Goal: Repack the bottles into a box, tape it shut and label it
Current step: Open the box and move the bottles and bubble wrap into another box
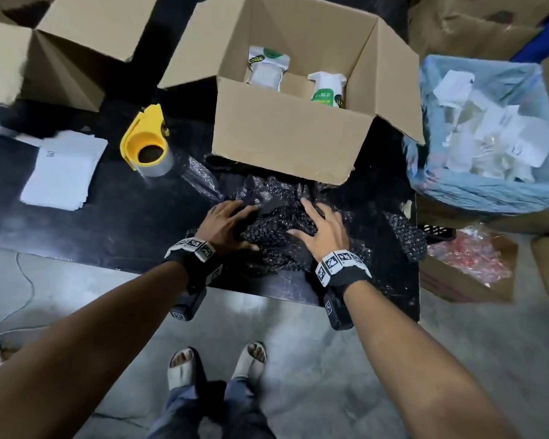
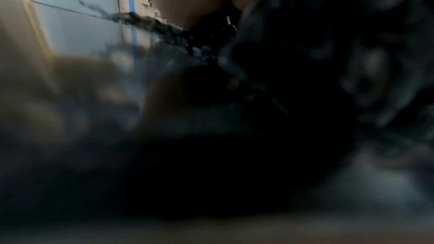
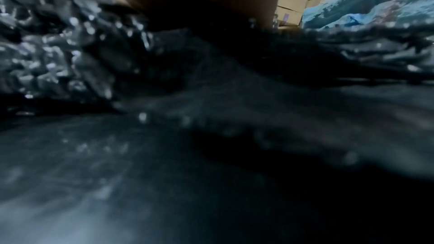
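Both hands (image 1: 225, 223) (image 1: 322, 228) flat on bubble wrap (image 1: 276, 236); box (image 1: 286, 134) just beyond.

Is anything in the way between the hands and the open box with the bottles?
Nothing solid. Both hands, left hand and right hand, rest on black bubble wrap lying right before the open box; only its near wall stands between.

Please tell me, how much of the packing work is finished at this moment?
Done: two bottles stand in the open box. In hand: both the left hand and right hand rest on the black bubble wrap. Left: flaps are open, the tape dispenser and white labels lie untouched.
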### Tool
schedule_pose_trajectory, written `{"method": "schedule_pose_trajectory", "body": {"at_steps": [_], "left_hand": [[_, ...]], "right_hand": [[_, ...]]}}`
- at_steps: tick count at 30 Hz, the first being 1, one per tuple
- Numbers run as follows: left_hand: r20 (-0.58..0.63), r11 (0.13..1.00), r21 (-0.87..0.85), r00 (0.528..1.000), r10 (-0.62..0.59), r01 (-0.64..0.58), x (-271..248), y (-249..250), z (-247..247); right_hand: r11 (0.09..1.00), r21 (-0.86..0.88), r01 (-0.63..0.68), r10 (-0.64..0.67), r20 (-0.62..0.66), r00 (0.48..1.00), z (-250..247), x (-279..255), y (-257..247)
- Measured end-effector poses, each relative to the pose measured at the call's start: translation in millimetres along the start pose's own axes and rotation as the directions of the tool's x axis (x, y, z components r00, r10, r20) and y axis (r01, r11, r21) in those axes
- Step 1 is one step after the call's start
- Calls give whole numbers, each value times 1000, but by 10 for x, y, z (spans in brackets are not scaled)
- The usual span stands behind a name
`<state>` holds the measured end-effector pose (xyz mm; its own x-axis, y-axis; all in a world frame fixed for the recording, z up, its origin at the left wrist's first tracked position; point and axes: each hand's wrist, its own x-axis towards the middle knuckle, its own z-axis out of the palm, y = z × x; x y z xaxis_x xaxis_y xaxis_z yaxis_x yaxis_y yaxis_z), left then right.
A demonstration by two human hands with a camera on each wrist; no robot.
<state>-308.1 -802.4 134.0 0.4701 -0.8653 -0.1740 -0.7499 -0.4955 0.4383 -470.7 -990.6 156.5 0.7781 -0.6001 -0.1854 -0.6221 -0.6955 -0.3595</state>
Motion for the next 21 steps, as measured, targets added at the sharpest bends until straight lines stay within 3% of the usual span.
{"method": "schedule_pose_trajectory", "body": {"at_steps": [7,10,13,21], "left_hand": [[-122,978,-92,976,178,-190,-22,-74,-228],[-155,981,-141,982,111,-134,-40,-36,-402],[-158,980,-182,986,49,-78,-99,-102,-495],[-333,945,-216,928,167,-247,-354,-139,-1034]], "right_hand": [[973,202,-108,109,2,994,-51,-8,-171],[966,214,-146,150,-3,989,-138,-68,-268],[969,224,-102,119,-62,991,-241,-168,-406],[968,252,21,48,-264,963,-677,-442,-877]]}}
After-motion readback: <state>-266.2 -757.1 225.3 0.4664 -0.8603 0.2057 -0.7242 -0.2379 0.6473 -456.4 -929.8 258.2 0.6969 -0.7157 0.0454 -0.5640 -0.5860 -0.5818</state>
